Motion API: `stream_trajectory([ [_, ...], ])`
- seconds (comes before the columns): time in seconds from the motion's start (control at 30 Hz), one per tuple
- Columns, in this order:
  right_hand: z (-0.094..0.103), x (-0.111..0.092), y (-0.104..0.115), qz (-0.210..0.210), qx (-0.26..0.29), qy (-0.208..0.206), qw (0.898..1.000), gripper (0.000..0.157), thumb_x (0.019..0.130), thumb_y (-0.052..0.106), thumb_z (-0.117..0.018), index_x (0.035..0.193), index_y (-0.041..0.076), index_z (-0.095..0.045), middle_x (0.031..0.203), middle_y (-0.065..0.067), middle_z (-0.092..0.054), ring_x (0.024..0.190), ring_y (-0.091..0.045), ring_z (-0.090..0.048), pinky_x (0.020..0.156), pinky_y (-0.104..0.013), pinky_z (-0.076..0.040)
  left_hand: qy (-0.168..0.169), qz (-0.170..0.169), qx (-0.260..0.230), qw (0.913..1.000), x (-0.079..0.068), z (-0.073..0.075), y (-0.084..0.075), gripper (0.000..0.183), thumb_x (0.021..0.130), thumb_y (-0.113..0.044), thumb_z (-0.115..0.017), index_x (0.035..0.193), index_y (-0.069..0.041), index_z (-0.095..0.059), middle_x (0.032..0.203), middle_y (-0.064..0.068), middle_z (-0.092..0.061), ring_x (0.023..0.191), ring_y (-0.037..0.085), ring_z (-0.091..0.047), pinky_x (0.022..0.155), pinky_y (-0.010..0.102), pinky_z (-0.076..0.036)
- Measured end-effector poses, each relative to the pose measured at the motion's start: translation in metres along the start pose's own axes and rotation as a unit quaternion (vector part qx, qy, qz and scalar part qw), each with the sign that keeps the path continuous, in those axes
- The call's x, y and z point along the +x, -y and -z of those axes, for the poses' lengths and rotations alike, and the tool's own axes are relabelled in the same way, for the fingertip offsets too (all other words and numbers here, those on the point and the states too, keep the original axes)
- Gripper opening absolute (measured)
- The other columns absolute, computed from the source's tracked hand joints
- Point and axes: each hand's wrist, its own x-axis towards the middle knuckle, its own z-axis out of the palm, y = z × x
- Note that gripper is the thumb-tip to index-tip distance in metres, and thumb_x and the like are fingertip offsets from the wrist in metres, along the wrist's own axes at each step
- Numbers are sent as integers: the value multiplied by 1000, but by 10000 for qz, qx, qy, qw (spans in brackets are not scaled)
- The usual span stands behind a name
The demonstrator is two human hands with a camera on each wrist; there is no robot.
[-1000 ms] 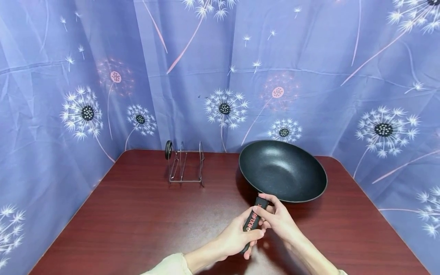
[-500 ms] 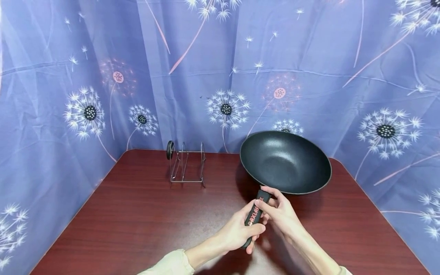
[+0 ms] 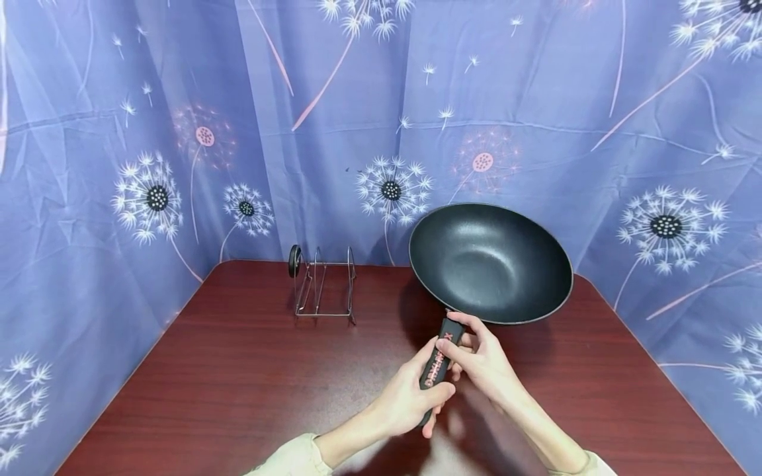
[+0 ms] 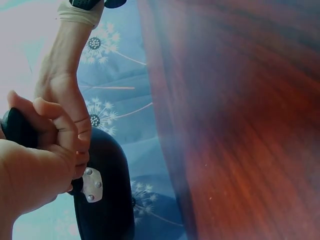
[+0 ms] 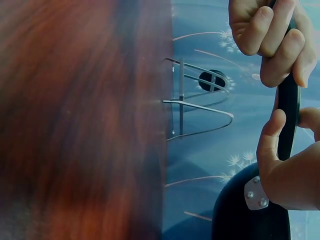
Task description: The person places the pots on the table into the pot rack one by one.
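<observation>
A black wok (image 3: 491, 264) hangs above the back right of the table, its bowl tilted toward me. Its black handle (image 3: 436, 370) carries red lettering and points back at me. My left hand (image 3: 407, 400) grips the lower part of the handle, thumb across the top. Closer to the bowl, my right hand (image 3: 485, 363) holds the upper part, thumb on the lettering and fingers beneath. In the left wrist view, a riveted metal bracket (image 4: 92, 185) joins the handle to the wok's dark underside (image 4: 107, 215), and the wok shows apart from the table.
On the dark red wooden table (image 3: 238, 383), a wire rack (image 3: 324, 284) stands at the back, left of the wok, with a black round piece (image 3: 294, 260) at its left end. A blue curtain (image 3: 333, 152) with dandelion prints hangs behind and at both sides.
The wok has risen steadily in the head view, covering more of the curtain, and its bowl faces me more. Both hands keep their hold on the handle and have moved up slightly.
</observation>
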Motion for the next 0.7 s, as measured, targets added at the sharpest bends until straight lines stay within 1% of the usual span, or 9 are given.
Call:
stream_trajectory([
  [0.1, 0, 1, 5, 150, -86, 21, 9998, 57, 90, 14, -73, 140, 12, -45, 81, -6, -65, 53, -13, -56, 56, -26, -52, -23, -105, 157, 9998, 1, 1, -3, 64, 96, -5, -56, 151, -26, -32, 106, 1, -54, 40, 9, -50, 36, 41, -50],
  [0.2, 1, 3, 9, 290, -131, 32, 9995, 56, 90, 12, -72, 139, 10, -45, 80, -7, -65, 52, -14, -55, 55, -26, -51, -79, -120, 314, 9994, 2, 2, -8, 66, 96, -6, -56, 152, -29, -30, 105, 0, -54, 38, 9, -50, 38, 41, -51],
  [0.4, 0, 5, 16, 434, -87, 30, 9990, 54, 90, 11, -71, 138, 12, -45, 80, -6, -64, 51, -14, -55, 55, -28, -51, -185, -106, 466, 9987, 1, 3, -15, 67, 96, -5, -55, 151, -33, -29, 107, -1, -53, 37, 9, -50, 37, 43, -50],
  [0.57, -2, 8, 21, 602, -74, 27, 9982, 54, 90, 11, -72, 137, 12, -45, 79, -5, -64, 52, -15, -55, 54, -29, -50, -335, -47, 638, 9974, 0, 3, -21, 63, 96, -5, -55, 147, -33, -33, 97, 1, -53, 34, 11, -49, 37, 48, -49],
  [0.7, -4, 9, 26, 685, -40, 31, 9976, 54, 89, 12, -73, 136, 14, -46, 78, -4, -64, 51, -15, -54, 53, -27, -48, -491, 94, 829, 9953, -1, 5, -25, 67, 96, -8, -55, 150, -39, -30, 82, 2, -52, 33, 13, -50, 40, 54, -49],
])
